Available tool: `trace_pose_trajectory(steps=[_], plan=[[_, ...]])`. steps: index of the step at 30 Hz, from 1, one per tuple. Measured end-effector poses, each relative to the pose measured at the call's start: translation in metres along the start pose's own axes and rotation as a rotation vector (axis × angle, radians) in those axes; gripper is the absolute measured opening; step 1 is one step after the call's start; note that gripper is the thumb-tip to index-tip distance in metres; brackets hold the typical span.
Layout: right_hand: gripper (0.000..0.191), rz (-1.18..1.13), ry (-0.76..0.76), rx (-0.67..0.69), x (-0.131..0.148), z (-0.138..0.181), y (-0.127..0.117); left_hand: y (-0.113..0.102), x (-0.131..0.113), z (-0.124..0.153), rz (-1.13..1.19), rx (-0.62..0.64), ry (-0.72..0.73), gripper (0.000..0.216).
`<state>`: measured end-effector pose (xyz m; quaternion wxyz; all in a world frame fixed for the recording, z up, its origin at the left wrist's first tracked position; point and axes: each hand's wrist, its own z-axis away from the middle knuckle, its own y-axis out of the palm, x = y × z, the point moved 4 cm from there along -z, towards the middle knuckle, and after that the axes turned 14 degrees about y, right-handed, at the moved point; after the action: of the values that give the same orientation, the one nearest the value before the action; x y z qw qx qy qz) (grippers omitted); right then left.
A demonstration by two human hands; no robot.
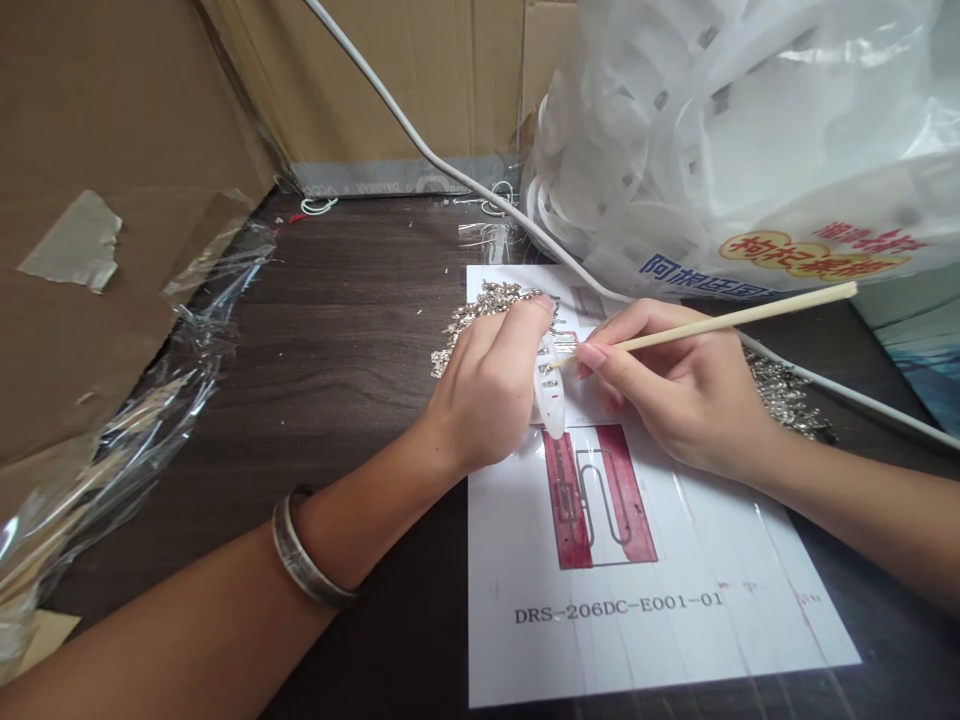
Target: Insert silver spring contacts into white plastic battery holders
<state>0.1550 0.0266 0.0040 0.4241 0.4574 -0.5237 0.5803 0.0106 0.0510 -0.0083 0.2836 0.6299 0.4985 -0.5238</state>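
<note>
Both hands curled, fingers pinched: left hand [491,385], right hand [675,385], fingertips close

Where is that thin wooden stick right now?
In the head view, the wooden stick is right of centre, pinched in the right hand. Its tip meets the white plastic piece held by the left hand, above the printed sheet.

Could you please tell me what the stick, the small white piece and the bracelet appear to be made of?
The stick in the right hand looks like bare pale wood or bamboo, matte and unpainted. The white piece in the left hand seems to be translucent plastic, milky and slotted. The bracelet looks like dull grey metal, perhaps silver, with a soft sheen.
</note>
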Motion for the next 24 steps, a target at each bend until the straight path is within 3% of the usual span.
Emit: trace_pose_trajectory(steps=[10,24], plan=[[0.025,-0.154,-0.04,-0.008,-0.0026,0.0034,-0.0025,-0.0006,0.007,-0.0007,0.002,0.004,-0.008,0.039],[0.032,-0.2,0.044,0.044,-0.0056,0.0003,-0.0017,-0.0013,0.0052,0.0006,0.064,0.01,-0.042,0.041]])
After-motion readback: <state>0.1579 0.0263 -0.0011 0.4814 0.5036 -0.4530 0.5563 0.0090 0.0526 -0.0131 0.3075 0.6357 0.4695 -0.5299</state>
